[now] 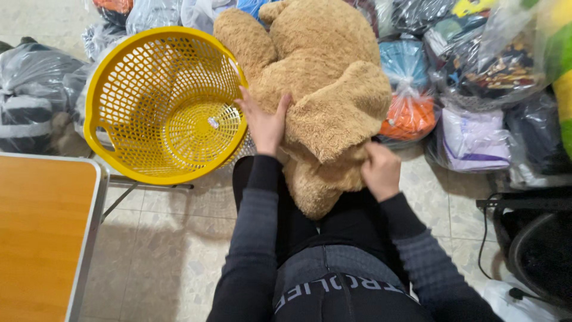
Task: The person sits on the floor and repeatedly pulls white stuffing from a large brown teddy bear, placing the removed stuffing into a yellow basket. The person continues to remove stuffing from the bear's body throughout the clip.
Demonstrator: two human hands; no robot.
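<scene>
A big, fluffy tan plush bear (322, 89) lies on the lap. The left hand (265, 122) presses flat with fingers spread on its fur; the right hand (380, 172) is closed around a lower fold. Beside stands a round yellow plastic lattice basket (161, 101).

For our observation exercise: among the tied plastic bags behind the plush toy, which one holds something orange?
The clear bag just right of the plush toy, knotted on top; its neighbours show blue, purple or dark contents.

- I have only one view, from the camera on the person's head, looking steeply down over their lap and forearms.
- It sits close: the left hand (265, 122) and right hand (380, 171) fill the middle, both on the teddy bear (322, 89).
- Beyond the grip it faces a yellow basket (119, 77) and plastic bags (471, 137); left of the grip, a table (42, 232).
</scene>
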